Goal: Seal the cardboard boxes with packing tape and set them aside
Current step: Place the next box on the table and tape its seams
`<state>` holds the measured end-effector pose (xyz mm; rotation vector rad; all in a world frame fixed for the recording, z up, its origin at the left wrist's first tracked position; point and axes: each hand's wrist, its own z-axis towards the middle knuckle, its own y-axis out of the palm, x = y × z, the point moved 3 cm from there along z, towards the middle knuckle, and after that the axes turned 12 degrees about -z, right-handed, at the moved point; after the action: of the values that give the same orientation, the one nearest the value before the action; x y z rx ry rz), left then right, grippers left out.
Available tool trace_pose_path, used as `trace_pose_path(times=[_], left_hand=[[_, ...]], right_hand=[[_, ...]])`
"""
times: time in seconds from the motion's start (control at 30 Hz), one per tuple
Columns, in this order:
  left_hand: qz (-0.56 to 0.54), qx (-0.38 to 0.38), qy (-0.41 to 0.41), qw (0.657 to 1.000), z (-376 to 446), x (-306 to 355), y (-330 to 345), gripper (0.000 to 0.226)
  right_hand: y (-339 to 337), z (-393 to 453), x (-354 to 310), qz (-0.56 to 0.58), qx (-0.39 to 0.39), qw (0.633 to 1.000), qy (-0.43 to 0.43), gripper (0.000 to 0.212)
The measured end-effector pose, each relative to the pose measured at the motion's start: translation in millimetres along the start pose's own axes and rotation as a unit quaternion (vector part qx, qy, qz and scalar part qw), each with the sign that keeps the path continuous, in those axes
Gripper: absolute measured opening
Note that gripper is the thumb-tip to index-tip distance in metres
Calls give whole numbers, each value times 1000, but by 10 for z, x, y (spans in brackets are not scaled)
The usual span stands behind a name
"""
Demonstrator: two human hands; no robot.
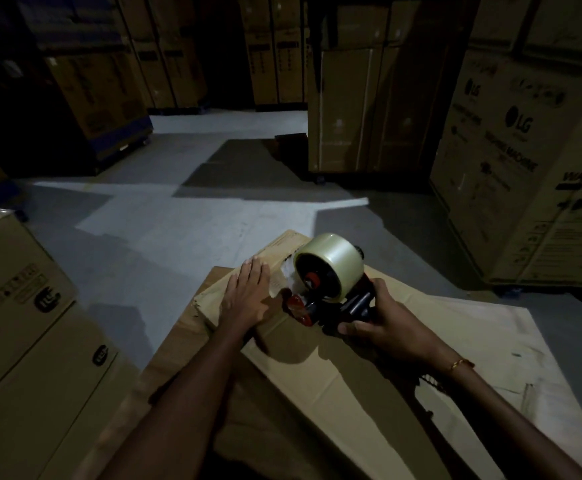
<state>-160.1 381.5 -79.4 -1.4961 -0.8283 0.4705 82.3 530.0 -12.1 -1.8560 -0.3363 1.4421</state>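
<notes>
Cardboard box (317,368) under both hands: left hand (248,296) flat, fingers straight, pressing its top; right hand (383,323) grasping tape dispenser (331,285) handle, clear roll up.

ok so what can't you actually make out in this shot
All in the head view:
- Where the tape ends on the box: the tape dispenser covers it.
- Handle of the dispenser: wrapped by the right hand.
- Small print on the stacked cartons: too dark.
- Box's near edge: cut off by the frame.

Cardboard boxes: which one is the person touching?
The flattened cardboard box right in front: left hand presses it flat, right hand holds the tape dispenser there.
</notes>
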Motion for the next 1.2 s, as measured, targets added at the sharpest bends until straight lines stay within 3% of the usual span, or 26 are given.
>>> trace_pose_path(times=[0.17,0.3,0.47,0.73,0.8,0.97,1.1,1.2], left_hand=[[-27,-34,7,999,120,-60,-100,75],[4,-30,11,999,53,-71,-80,95],[14,-28,14,999,34,-61,-94,69],[-52,-52,-27,997,-13,71,-216,97],[-60,-43,-37,997,-50,112,-217,102],[-49,47,-75,995,-154,316,-87,84],[-36,29,21,999,-502,592,4,77],[-52,65,93,992,-793,690,55,92]], right_hand=[[35,114,-68,-11,-6,1000,7,64],[-44,205,-181,-51,-53,997,20,63],[-93,249,-291,-78,-76,994,26,63],[-293,-170,33,-65,-69,995,42,70],[-276,-283,101,-47,-62,996,39,68],[-192,-410,207,-50,-29,998,35,67],[-200,-424,204,-34,-23,999,28,66],[-192,-433,216,-26,-18,999,25,66]])
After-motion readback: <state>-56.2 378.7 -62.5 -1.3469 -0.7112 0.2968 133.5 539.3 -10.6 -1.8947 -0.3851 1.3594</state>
